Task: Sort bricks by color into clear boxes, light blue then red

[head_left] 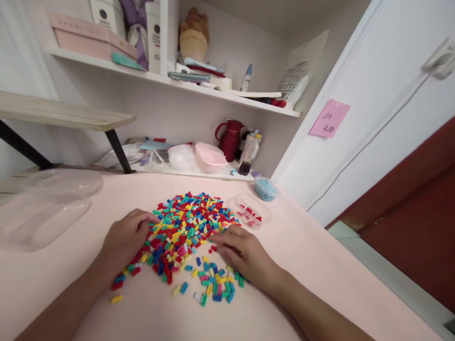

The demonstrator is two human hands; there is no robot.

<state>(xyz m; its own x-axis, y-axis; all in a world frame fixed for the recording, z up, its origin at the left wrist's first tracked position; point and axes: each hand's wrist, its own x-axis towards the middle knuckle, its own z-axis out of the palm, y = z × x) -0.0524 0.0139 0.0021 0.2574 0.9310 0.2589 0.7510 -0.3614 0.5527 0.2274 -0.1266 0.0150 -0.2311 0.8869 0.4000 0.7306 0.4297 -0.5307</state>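
A heap of small plastic bricks (pixel 185 227) in red, blue, yellow, green and pink lies spread on the pale pink table (pixel 320 265). My left hand (pixel 125 239) rests on the heap's left edge, its fingers curled down onto the bricks. My right hand (pixel 241 253) lies on the heap's right side, fingers stretched out flat towards the middle and touching the bricks. A small clear tray (pixel 250 211) holding a few red bricks sits just behind my right hand. Further back stands a small tub of light blue bricks (pixel 265 188).
Clear plastic lids or trays (pixel 42 208) lie at the table's left. A red jug (pixel 230 137), pink-lidded containers (pixel 210 157) and bottles stand at the back under a cluttered shelf (pixel 170 80). A white door with a pink note (pixel 329 118) is on the right.
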